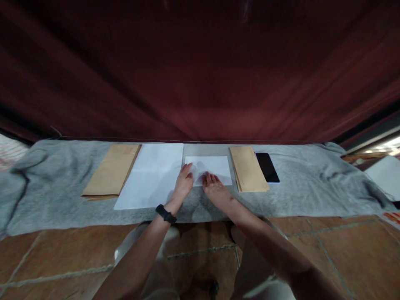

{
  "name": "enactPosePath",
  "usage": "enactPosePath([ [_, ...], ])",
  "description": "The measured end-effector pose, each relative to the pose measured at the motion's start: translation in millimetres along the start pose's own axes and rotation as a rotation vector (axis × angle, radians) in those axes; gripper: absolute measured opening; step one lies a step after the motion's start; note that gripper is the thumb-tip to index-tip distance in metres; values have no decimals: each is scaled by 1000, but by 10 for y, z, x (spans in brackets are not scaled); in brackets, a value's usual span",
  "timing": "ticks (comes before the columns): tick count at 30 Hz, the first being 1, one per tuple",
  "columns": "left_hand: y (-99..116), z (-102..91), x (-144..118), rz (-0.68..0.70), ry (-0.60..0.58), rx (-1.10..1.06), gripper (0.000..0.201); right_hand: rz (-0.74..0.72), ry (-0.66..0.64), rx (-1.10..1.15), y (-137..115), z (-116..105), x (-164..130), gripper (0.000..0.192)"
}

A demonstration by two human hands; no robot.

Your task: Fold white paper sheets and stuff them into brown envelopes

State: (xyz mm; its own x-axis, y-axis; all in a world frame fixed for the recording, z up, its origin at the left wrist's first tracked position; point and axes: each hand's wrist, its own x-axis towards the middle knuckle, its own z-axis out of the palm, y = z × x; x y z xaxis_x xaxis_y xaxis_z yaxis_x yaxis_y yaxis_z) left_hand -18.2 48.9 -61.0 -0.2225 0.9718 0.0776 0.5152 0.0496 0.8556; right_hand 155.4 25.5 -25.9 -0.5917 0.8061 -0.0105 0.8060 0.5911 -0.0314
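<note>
- Head view: left hand (pixel 183 183) and right hand (pixel 215 188) lie flat, fingers released, on a folded white sheet (pixel 215 166).
- Grey cloth (pixel 312 183) underneath (on tiled floor).
- Brown envelope (pixel 248 168) just beside.

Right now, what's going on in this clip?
A person has both hands on a small folded white sheet lying on a grey cloth: left hand at its left edge, right hand at its near edge. A larger white sheet and brown envelopes lie left; another brown envelope and a phone lie right.
</note>
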Motion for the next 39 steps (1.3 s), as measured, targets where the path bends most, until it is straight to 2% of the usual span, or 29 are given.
enactPosePath([
  [5, -31, -49, 14, 3, 46, -73, 46, 18, -22, -50, -109, -64, 9, 48],
  [9, -50, -55, 58, 4, 80, -119, 42, 19, 27, -62, -142, -40, -1, 47],
  [14, 110, -116, 83, -41, 102, -174, 34, 45, 51, 26, -88, -73, 19, 46],
  [16, 198, -183, 75, -50, 135, -241, 42, 70, 112, 145, -6, -156, 20, 48],
  [18, 262, -259, 66, -69, 185, -359, 54, 98, 246, 344, 119, -264, 5, 49],
  [20, 297, -320, 64, -91, 219, -480, 60, 121, 427, 646, 269, -367, -19, 42],
  [22, 320, -351, 69, -107, 222, -544, 58, 207, 611, 997, 410, -439, -35, 33],
  [25, 382, -350, 76, -134, 156, -585, 56, 337, 825, 1474, 539, -462, -22, 30],
  [28, 495, -339, 58, -165, 14, -696, 57, 372, 853, 1731, 539, -386, 25, 31],
  [32, 592, -332, 16, -188, -166, -801, 59, 436, 814, 1820, 407, -207, 75, 31],
  [35, 532, -305, 38, -194, -125, -736, 63, 471, 758, 1899, 314, -105, 73, 31],
  [39, 334, -303, 195, -125, -21, -518, 70, 519, 725, 1954, 313, -37, 31, 28],
])
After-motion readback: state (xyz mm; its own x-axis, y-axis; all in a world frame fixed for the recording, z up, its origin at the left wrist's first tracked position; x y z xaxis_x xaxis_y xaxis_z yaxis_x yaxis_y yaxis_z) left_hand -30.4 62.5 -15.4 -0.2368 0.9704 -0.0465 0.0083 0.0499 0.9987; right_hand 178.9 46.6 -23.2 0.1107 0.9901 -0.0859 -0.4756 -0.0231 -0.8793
